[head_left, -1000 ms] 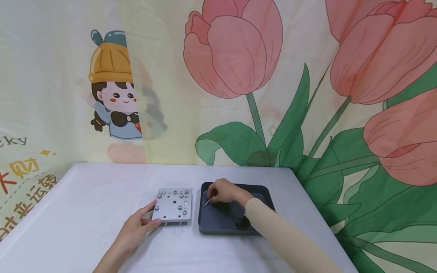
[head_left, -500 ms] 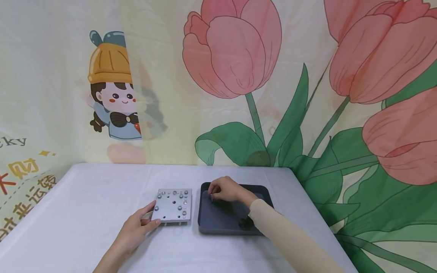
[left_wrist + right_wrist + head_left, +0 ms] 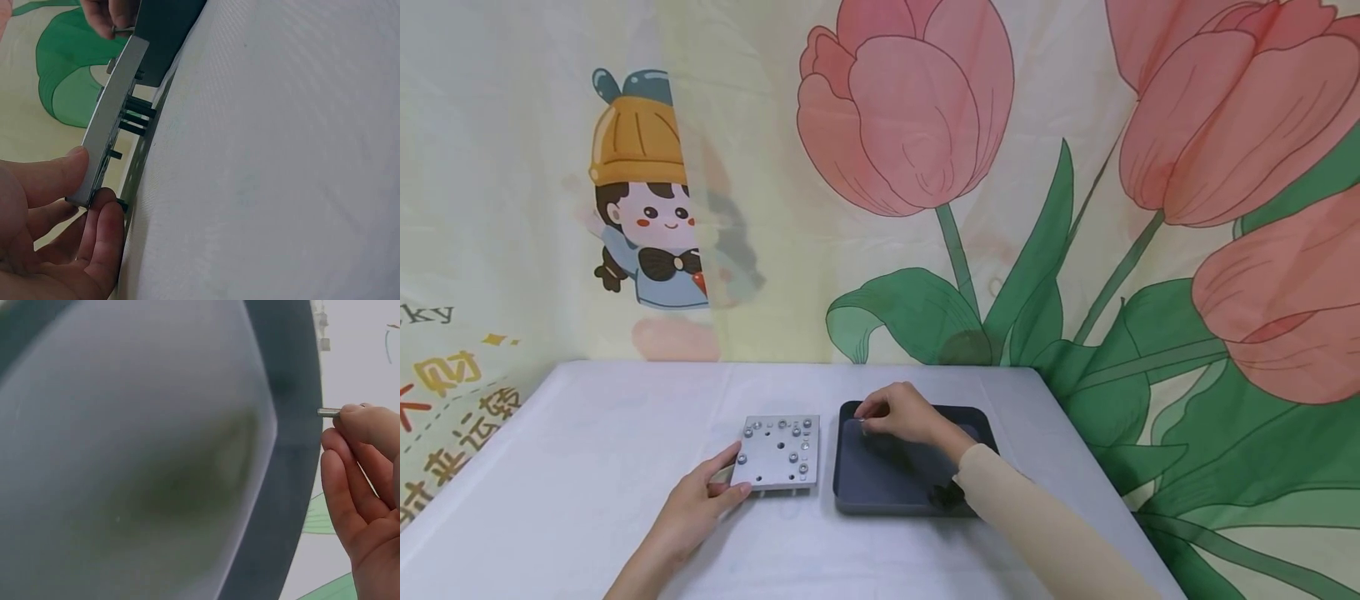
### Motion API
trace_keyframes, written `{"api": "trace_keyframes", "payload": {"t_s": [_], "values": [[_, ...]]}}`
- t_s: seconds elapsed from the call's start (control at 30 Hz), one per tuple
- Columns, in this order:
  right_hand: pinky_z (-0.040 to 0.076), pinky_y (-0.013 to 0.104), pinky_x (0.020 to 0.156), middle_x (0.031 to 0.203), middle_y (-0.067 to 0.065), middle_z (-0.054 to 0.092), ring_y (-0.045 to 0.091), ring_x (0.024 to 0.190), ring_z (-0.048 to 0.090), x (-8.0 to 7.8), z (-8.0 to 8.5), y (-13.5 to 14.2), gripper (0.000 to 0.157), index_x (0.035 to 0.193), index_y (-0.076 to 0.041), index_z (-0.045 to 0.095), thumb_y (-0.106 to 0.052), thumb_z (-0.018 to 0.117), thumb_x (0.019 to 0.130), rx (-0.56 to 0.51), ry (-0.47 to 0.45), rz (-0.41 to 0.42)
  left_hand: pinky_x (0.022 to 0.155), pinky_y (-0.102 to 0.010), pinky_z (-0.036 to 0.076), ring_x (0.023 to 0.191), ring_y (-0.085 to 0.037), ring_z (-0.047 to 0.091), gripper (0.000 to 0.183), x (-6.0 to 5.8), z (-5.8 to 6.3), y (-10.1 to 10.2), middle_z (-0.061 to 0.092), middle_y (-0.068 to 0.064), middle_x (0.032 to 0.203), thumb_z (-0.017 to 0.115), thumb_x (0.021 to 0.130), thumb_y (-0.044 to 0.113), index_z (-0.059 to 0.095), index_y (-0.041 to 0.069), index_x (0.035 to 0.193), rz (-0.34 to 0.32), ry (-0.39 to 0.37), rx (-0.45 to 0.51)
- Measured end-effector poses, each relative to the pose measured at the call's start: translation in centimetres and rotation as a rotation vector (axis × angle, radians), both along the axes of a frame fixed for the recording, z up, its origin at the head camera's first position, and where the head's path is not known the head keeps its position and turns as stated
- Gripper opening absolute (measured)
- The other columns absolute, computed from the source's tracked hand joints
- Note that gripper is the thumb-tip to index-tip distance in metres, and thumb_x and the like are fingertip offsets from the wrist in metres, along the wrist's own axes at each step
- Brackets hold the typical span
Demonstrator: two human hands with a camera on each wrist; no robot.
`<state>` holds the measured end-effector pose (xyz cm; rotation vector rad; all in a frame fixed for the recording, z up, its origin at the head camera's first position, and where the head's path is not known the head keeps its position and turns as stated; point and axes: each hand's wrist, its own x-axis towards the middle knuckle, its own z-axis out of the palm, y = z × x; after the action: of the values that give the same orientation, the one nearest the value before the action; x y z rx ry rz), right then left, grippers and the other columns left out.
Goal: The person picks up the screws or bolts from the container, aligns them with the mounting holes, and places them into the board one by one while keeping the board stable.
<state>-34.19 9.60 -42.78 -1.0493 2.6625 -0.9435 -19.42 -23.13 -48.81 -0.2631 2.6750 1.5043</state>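
My left hand (image 3: 700, 500) grips the left edge of a square silver metal plate (image 3: 767, 462), thumb on one face and fingers under the other. Several socket-head screws stand in the plate's holes, and other holes are bare. In the left wrist view, dark screw shanks (image 3: 137, 115) poke out of the plate's underside, close over the cloth. Over the left part of a dark tray (image 3: 887, 500), my right hand (image 3: 898, 414) pinches a small silver screw (image 3: 327, 413) between thumb and fingertips. Its shank sticks out past the fingertips; the fingers hide its other end.
A white cloth (image 3: 625, 433) covers the table, and the tray lies just right of the plate with a narrow gap between. Behind the table hangs a backdrop (image 3: 760, 333) printed with tulips and a cartoon figure. My right sleeve (image 3: 1037, 517) crosses the tray's front right corner.
My right hand has risen slightly and shifted a little right over the tray, and the screw has turned in its fingers so less of it shows. The left hand and plate hold still.
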Motion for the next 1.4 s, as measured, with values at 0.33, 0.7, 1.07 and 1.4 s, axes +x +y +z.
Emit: {"api": "trace_keyframes", "payload": {"t_s": [0.33,0.7,1.07,1.4], "values": [[0.057,0.024,0.082,0.1,-0.009,0.08,0.003,0.089,0.07,2.2,1.4,-1.5,0.019,0.115,-0.011,0.082,-0.01,0.08,0.096,-0.11,0.033,0.016,0.086,-0.035,0.045,0.117,-0.028,0.055,0.078,0.0,-0.1,0.0,0.043,-0.02,0.165,0.077,0.099,0.029,0.038,0.021,0.166,0.005,-0.013,0.008],[0.058,0.023,0.08,0.098,-0.007,0.08,0.002,0.085,0.071,4.5,1.7,-3.1,0.016,0.109,-0.011,0.083,-0.008,0.082,0.094,-0.176,0.002,0.014,0.084,-0.034,0.044,0.113,-0.027,0.054,0.078,0.1,-0.2,0.0,0.045,-0.018,0.163,0.078,0.098,0.027,0.039,0.021,0.166,0.0,0.006,0.016],[0.057,0.02,0.076,0.095,-0.008,0.079,-0.001,0.081,0.069,5.6,0.4,-5.4,0.016,0.109,-0.006,0.083,-0.004,0.081,0.093,-0.202,-0.015,0.042,0.084,-0.034,0.045,0.114,-0.027,0.055,0.078,0.2,-0.1,-0.1,0.045,-0.02,0.163,0.078,0.098,0.027,0.04,0.019,0.166,-0.005,0.021,0.024],[0.055,0.016,0.075,0.094,-0.009,0.079,-0.007,0.079,0.065,6.5,-0.5,-7.6,0.015,0.108,-0.012,0.083,-0.007,0.081,0.094,-0.16,0.006,0.085,0.083,-0.034,0.046,0.114,-0.027,0.057,0.079,0.1,0.0,-0.1,0.046,-0.02,0.163,0.079,0.098,0.028,0.04,0.02,0.166,-0.002,0.011,0.016]]}}
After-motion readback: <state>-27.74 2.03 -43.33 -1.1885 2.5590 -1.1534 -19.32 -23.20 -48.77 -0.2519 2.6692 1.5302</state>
